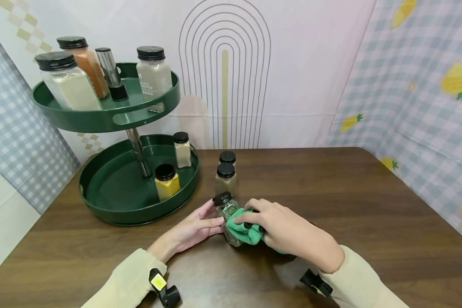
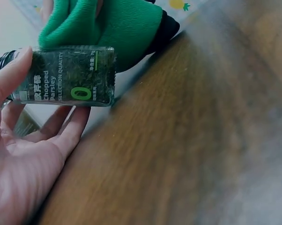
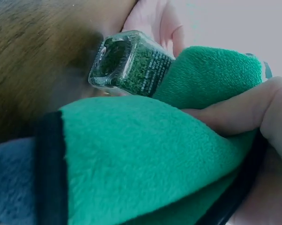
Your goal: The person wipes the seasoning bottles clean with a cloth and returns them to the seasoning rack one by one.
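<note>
My left hand [image 1: 194, 226] holds a glass jar of chopped parsley [image 2: 68, 77] between thumb and fingers. The jar has a black lid [image 1: 222, 198] and leans slightly in the head view. In the left wrist view its printed label faces the camera. A green cloth with black edging [image 3: 131, 154] is bunched in my right hand [image 1: 282, 224], whose fingers grip it. The cloth lies against the jar's side, hiding part of it. The jar's base and green flakes show in the right wrist view.
Two small black-lidded jars [image 1: 226, 182] stand just behind. On the left, a green two-tier tray [image 1: 119, 216] carries a yellow spice jar [image 1: 167, 184] and a pale jar [image 1: 182, 152] below. Larger jars, including black pepper [image 1: 154, 79], stand on top. All rest on a brown wooden table [image 1: 331, 184].
</note>
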Demonstrator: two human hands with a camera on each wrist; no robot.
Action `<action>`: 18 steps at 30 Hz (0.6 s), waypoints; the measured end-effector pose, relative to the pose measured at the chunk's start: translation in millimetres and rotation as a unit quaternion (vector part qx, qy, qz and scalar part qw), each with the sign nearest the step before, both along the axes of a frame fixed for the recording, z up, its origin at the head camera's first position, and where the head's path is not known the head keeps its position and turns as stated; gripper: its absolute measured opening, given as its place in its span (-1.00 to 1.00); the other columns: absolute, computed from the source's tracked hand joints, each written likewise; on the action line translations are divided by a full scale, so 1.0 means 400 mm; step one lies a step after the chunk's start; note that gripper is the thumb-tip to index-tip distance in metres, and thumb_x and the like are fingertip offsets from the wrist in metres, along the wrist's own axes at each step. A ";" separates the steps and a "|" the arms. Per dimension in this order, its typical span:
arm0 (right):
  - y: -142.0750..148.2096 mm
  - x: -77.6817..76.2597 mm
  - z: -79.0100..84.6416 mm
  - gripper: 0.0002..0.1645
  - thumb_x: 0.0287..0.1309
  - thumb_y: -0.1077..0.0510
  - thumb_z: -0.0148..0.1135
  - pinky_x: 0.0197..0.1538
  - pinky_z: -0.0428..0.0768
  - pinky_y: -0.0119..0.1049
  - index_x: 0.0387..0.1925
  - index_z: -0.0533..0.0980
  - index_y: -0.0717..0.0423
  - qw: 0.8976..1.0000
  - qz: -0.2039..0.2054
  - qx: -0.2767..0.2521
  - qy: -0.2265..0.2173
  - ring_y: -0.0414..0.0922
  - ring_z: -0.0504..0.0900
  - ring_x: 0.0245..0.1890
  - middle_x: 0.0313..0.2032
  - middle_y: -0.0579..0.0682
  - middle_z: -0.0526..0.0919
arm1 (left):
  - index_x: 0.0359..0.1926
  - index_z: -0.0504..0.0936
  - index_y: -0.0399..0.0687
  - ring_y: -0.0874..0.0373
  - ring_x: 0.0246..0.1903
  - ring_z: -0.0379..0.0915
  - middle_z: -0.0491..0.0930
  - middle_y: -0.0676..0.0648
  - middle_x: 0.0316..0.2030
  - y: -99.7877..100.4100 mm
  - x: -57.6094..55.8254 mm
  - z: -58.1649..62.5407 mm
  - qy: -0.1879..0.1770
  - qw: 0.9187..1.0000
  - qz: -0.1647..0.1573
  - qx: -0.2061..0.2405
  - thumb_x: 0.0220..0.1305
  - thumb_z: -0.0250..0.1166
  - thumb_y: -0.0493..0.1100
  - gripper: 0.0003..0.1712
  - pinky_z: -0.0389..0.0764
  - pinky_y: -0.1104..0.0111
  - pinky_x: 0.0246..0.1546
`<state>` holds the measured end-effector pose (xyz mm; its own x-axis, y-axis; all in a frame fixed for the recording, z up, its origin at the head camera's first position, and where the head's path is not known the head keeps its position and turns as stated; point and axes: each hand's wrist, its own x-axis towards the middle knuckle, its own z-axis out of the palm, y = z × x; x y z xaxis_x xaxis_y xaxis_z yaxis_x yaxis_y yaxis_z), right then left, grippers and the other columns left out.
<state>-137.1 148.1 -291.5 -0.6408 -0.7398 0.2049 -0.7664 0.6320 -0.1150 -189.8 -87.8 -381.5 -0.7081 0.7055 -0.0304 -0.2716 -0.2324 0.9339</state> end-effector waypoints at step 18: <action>0.040 0.018 0.060 -0.24 -0.15 0.54 -0.08 -0.27 0.38 -0.44 -0.08 0.57 -0.28 0.995 -0.017 0.039 -0.095 -0.29 0.38 -0.35 -0.27 -0.29 0.43 | 0.32 0.00 -0.16 0.17 0.09 0.36 0.37 -0.11 0.18 0.022 0.021 0.003 -0.041 0.996 0.064 0.039 0.28 0.08 -0.23 -0.34 0.39 0.33 0.12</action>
